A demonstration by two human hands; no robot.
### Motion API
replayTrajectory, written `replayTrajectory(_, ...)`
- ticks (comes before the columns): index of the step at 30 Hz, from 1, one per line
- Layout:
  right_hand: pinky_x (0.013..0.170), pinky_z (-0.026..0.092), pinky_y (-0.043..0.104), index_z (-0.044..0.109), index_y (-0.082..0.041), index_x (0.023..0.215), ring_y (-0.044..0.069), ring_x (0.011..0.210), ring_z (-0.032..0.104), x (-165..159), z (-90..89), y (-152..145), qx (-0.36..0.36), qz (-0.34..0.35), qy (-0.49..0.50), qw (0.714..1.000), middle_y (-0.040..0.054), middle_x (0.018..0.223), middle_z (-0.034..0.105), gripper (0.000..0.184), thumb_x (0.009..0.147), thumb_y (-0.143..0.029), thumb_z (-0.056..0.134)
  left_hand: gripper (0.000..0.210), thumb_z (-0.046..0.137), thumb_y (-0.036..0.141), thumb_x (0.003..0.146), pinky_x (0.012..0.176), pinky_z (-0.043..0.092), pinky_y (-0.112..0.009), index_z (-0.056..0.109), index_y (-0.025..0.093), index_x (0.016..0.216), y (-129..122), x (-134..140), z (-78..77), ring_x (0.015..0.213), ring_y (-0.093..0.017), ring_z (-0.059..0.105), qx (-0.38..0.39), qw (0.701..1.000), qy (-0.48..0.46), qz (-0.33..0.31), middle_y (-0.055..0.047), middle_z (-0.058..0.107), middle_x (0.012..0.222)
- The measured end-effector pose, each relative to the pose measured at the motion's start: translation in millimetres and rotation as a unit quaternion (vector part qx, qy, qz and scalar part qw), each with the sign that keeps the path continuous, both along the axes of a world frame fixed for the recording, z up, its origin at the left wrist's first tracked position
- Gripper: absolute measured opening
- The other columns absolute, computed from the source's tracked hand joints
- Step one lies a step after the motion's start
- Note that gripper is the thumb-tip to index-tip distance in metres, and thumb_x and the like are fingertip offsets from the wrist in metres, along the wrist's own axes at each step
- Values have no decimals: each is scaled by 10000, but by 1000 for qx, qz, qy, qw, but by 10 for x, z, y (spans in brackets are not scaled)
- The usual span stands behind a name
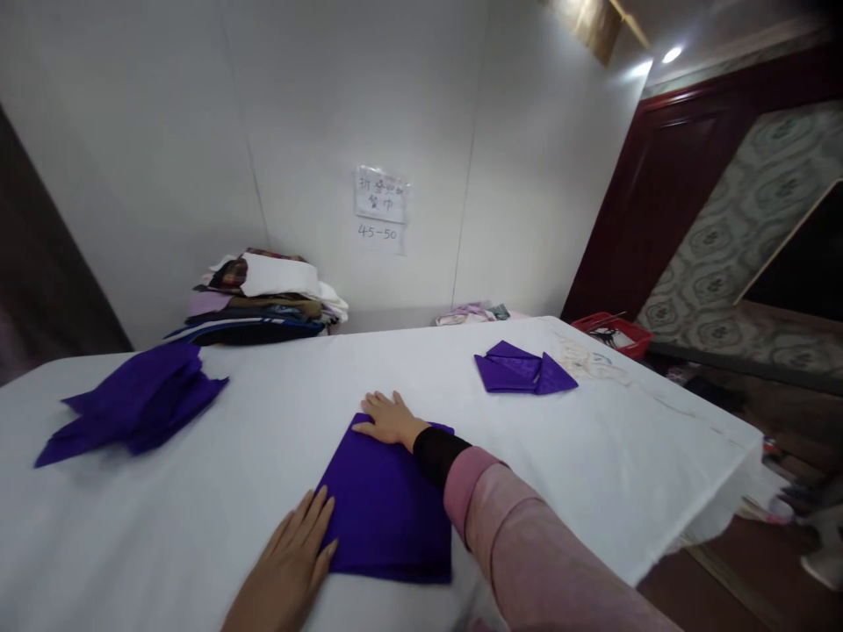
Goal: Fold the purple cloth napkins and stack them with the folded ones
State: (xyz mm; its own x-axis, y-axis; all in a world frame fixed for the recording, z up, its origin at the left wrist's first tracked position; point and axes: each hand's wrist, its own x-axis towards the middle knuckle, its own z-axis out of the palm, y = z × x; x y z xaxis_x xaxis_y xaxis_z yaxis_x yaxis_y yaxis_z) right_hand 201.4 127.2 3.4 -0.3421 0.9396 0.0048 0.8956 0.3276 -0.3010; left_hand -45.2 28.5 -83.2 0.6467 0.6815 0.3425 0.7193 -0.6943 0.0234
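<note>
A folded purple napkin (pixel 388 509) lies flat on the white-covered table (pixel 263 456) in front of me. My right hand (pixel 390 420) rests on its far edge, palm down with fingers spread. At its near left edge lies my left hand (pixel 296 553), fingers stretched out and flat, the thumb touching the cloth. My right forearm covers part of the napkin's right side. To the far right sits a folded purple napkin shape (pixel 510 369) with pointed corners. A loose heap of purple cloths (pixel 138 399) lies at the left.
Against the wall stands a stack of folded clothes (pixel 263 298). A small pile of fabric (pixel 471 313) lies behind the table's far edge. Loose threads (pixel 593 362) are on the right side, near a red basket (pixel 616 333). A handwritten paper sign (pixel 380 197) hangs on the wall.
</note>
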Motion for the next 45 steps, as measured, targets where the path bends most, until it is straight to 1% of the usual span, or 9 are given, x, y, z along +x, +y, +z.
replayTrajectory(2,1095,52,531,267,-136,1413,249,1384,120,-40,12,-84,24,-7,6,1000,133,1492,211,730,881,-635,243,541,341,429,877,1028,376,-431,419,177,1350,24,-13,-49,1305,-246,358,3,1000,-2,0,-62,394,1418)
replayTrajectory(5,1108,46,507,238,-119,1418,233,1385,114,-207,-25,-311,66,91,12,994,133,1492,218,766,867,-651,263,532,338,422,874,1027,377,-439,445,176,1333,77,-36,-155,1303,-249,361,5,1000,-10,-7,-62,409,1409)
replayTrajectory(10,1097,95,533,236,-125,1417,233,1382,134,-377,-129,-468,24,187,13,982,126,1496,208,753,871,-643,257,526,374,429,861,1027,372,-451,471,180,1315,147,-64,-277,1291,-262,379,7,1000,-8,-4,-74,446,1383)
replayTrajectory(18,1087,79,562,288,-139,1401,240,1376,159,-7,-38,-17,-1,57,16,998,108,1488,238,719,878,-631,246,517,378,398,866,1018,394,-446,441,195,1337,139,-62,-194,1303,-264,353,1,1000,1,-14,-63,377,1423)
replayTrajectory(22,1086,74,559,281,-106,1403,259,1381,132,45,55,-83,16,-22,20,999,143,1488,222,739,883,-628,221,521,382,396,867,1008,408,-437,433,191,1343,154,-70,-226,1296,-262,364,12,1000,2,-24,-67,376,1421)
replayTrajectory(25,1105,43,516,247,-109,1416,238,1385,114,-79,52,-298,55,59,28,996,141,1489,219,768,869,-649,249,521,390,399,862,1015,400,-440,444,189,1336,165,-77,-263,1297,-263,363,14,1000,0,-22,-68,386,1416)
replayTrajectory(30,1102,65,521,266,-151,1411,233,1377,156,-179,-68,-449,12,167,16,986,112,1485,248,743,861,-650,291,504,378,389,864,1014,404,-423,461,200,1324,141,-68,-219,1295,-250,368,20,1000,3,-18,-55,406,1405)
replayTrajectory(39,1091,101,523,308,-119,1397,263,1374,164,520,33,-337,14,-78,9,997,144,1476,253,672,903,-572,275,528,366,424,865,1034,370,-443,457,178,1324,59,8,17,1298,-250,363,-38,999,-1,5,-71,390,1410)
replayTrajectory(45,1016,325,340,502,-168,1285,209,1222,458,1126,73,-766,16,-189,42,981,95,1306,528,440,911,-365,378,520,362,408,884,1043,346,-434,424,174,1344,-30,66,220,1313,-247,341,-56,998,-2,3,-94,390,1419)
